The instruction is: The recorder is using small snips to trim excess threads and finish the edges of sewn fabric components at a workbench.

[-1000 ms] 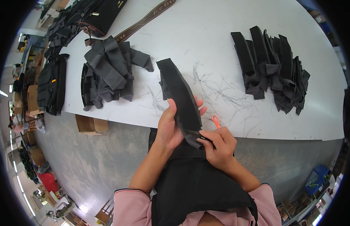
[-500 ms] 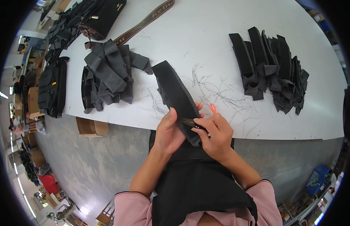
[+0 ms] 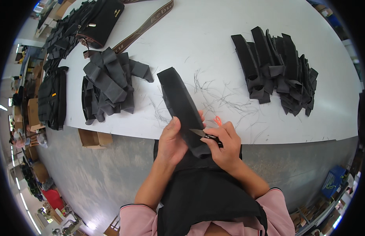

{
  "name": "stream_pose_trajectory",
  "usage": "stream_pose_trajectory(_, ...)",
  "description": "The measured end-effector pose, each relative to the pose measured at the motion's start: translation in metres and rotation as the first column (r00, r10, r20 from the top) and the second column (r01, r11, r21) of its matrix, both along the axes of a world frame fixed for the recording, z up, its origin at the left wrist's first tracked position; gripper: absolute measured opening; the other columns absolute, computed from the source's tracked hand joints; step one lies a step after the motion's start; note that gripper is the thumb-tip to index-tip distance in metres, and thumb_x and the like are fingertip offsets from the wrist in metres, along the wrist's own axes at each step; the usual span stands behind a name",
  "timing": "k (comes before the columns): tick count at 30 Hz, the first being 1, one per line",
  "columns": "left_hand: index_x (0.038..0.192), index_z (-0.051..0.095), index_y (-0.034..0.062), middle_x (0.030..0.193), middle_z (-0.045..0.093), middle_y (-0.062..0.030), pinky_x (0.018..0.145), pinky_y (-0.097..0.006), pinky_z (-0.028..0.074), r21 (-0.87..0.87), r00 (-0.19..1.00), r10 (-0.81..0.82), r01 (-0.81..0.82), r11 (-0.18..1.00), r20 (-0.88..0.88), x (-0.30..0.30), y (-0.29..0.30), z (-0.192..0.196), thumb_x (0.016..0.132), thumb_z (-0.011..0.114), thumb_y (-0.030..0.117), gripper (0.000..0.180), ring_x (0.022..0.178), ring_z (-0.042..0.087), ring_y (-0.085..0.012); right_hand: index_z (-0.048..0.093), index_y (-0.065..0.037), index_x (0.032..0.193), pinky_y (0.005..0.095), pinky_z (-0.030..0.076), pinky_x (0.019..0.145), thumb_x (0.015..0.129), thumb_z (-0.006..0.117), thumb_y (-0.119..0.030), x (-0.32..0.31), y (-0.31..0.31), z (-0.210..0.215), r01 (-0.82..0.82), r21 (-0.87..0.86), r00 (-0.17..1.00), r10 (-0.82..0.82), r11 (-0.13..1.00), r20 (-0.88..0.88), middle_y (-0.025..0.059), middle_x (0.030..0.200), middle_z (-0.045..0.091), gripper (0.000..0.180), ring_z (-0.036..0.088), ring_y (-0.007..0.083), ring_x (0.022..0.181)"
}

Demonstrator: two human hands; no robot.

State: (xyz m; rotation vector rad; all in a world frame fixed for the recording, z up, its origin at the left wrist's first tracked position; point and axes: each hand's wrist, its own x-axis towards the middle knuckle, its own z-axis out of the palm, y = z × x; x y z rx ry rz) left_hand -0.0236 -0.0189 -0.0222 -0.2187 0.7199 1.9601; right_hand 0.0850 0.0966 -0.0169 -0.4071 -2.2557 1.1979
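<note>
My left hand (image 3: 173, 141) grips a long, black fabric strip (image 3: 178, 100), thumb on its near face and fingertips showing at the far edge. The strip slants up over the table's front edge, its lower end curling near my apron. In my right hand (image 3: 225, 145) is a pair of thread snips (image 3: 202, 133) with pointed blades and an orange loop (image 3: 218, 121). The blades lie against the lower part of the strip; whether they cut a thread there is too small to tell.
On the white table (image 3: 202, 23) lie a dark pile of folded strips (image 3: 107, 82) at left, another pile (image 3: 274, 67) at right, and scattered thread ends (image 3: 225, 102). A black bag (image 3: 103, 23) with a brown strap is far left. A cardboard box (image 3: 94, 138) stands below the edge.
The snips' blades show more fully now, and the strip has shifted slightly downward. The view has turned a little, so the table things sit differently in the picture.
</note>
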Motion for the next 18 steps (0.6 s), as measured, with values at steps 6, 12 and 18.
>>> stream_pose_trajectory(6,0.125,0.044,-0.0025,0.125,0.052,-0.0203,0.093,-0.040,0.047,-0.030,1.000,0.019,-0.019,0.999,-0.003,-0.006,-0.007,-0.003,0.096,0.043,0.032,0.045,0.109,0.055,-0.0268,0.060,-0.003,0.091,0.0260,0.046,0.070,0.071,0.071,0.000,0.011,0.009,-0.008,0.118,-0.298,0.990,-0.091,0.947,0.105,0.0068,0.082,0.049,0.023,0.053,0.0152,0.067)
stream_pose_trajectory(12,0.123,0.045,-0.0015,0.126,0.052,-0.0202,0.093,-0.037,0.047,-0.065,1.000,0.017,-0.018,0.998,-0.018,-0.004,-0.006,-0.003,0.097,0.042,0.030,0.041,0.109,0.055,-0.0258,0.059,-0.002,0.093,0.0203,0.041,0.066,0.074,0.067,0.002,0.005,0.013,-0.011,0.036,-0.794,0.993,0.067,0.607,0.097,0.0034,0.088,0.047,0.021,0.053,0.0086,0.075)
stream_pose_trajectory(18,0.123,0.045,-0.0029,0.126,0.052,-0.0201,0.092,-0.037,0.048,-0.064,1.000,0.016,-0.015,0.998,0.017,-0.003,-0.004,0.001,0.097,0.042,0.030,0.042,0.109,0.056,-0.0260,0.062,-0.004,0.092,0.0246,0.042,0.061,0.070,0.071,-0.001,0.003,0.012,-0.002,0.077,-0.177,0.996,-0.066,0.981,0.068,0.0046,0.080,0.051,0.024,0.054,0.0150,0.064)
